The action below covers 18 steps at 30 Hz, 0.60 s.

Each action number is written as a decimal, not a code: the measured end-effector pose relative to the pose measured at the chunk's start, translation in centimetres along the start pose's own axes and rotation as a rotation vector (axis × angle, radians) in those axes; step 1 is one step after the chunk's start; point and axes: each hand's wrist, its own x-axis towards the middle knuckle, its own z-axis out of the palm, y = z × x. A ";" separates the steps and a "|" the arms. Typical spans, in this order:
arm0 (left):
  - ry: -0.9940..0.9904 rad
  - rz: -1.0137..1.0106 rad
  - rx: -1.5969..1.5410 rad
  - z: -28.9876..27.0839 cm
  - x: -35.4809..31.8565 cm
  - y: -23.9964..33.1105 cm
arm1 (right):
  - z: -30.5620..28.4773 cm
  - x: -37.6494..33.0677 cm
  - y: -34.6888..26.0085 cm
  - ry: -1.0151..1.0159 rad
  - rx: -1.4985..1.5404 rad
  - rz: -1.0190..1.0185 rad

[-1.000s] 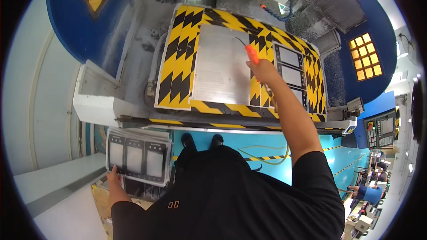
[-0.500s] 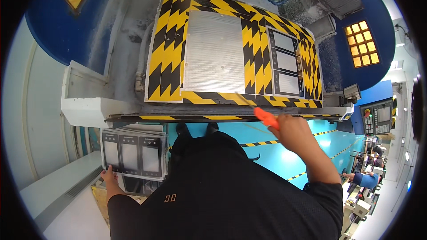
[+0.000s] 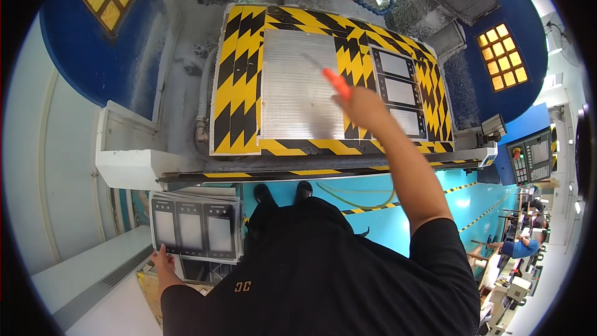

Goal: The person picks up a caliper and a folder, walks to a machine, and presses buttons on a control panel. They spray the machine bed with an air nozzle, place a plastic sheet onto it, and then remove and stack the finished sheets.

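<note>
My right hand [image 3: 364, 107] is closed round an orange air blow gun [image 3: 337, 82] with a thin nozzle. It reaches over a bare ribbed silvery plate [image 3: 292, 96] on the machine bed, the nozzle slanting toward the far left. To the right of that plate lies a black-framed panel [image 3: 387, 90] with three pale windows, partly covered by my forearm. At the lower left, my left hand [image 3: 164, 266] grips the near left corner of a similar three-window panel [image 3: 188, 227]. This panel tops a stack of sheets; the fingers beneath its edge are partly hidden.
Black-and-yellow striped tape [image 3: 236, 93] covers the bed around the plates. A raised front rail [image 3: 311, 174] stands between me and the bed. Jointed coolant hoses [image 3: 370, 7] hang at the back. A control panel [image 3: 532, 155] is at the right. A thin hose [image 3: 360, 198] loops above the blue floor.
My right hand has moved forward and left with the blow gun, from the front rail to over the ribbed plate. My left hand stays at the panel's corner. The view has shifted slightly.
</note>
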 end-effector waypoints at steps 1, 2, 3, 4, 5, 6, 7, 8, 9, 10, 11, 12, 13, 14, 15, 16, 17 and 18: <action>0.030 -0.030 -0.078 -0.3 0.3 -0.4 | 0.3 -0.1 -1.2 -0.025 -0.025 0.037; -0.033 -0.003 -0.076 -0.8 0.6 -0.8 | 0.4 -0.2 -2.1 0.002 -0.080 -0.031; -0.113 -0.018 -0.157 -1.2 1.0 -0.9 | 0.3 -0.4 -2.6 -0.054 -0.107 -0.116; -0.106 -0.047 -0.220 -1.6 1.3 -1.1 | 0.0 -0.5 -2.5 0.024 -0.127 -0.099; -0.183 -0.032 -0.233 -2.0 1.5 -1.4 | -0.7 -0.6 -1.9 -0.003 -0.074 0.031; -0.241 0.018 -0.390 -2.1 1.7 -1.7 | -1.4 -0.5 -1.0 0.016 -0.047 0.206; -0.219 0.038 -0.543 -2.2 1.6 -1.8 | -1.8 -1.3 0.1 0.082 -0.074 0.201; -0.298 0.075 -0.556 -2.2 1.4 -1.9 | -1.6 -2.3 1.1 0.036 -0.050 0.151; -0.299 0.147 -0.665 -2.0 1.1 -2.1 | -1.0 -4.2 1.9 -0.006 -0.120 0.047; -0.216 0.187 -0.777 -1.9 0.6 -2.1 | -0.1 -5.8 2.4 -0.118 -0.152 -0.080; -0.298 0.224 -0.763 -1.9 0.0 -1.9 | -0.4 -6.1 3.6 -0.051 -0.184 -0.051; -0.288 0.281 -0.772 -1.9 -0.7 -1.8 | -0.6 -7.0 4.7 -0.016 -0.157 0.031; -0.194 0.312 -0.800 -2.1 -1.4 -1.6 | -0.4 -8.0 5.4 0.091 -0.154 0.150; -0.277 0.356 -0.796 -2.4 -2.3 -1.2 | -0.4 -8.5 6.2 0.032 -0.121 0.100; -0.270 0.402 -0.765 -3.3 -3.3 -0.7 | 0.2 -10.0 6.9 -0.018 -0.170 -0.057; -0.158 0.381 -0.783 -4.1 -4.3 0.0 | 0.5 -11.5 7.7 -0.122 -0.185 -0.231; -0.158 0.362 -0.792 -4.9 -5.3 0.8 | 0.0 -11.2 9.3 -0.149 -0.177 -0.209; -0.238 0.397 -0.767 -6.0 -6.5 1.7 | -0.5 -10.7 11.2 -0.073 -0.131 -0.112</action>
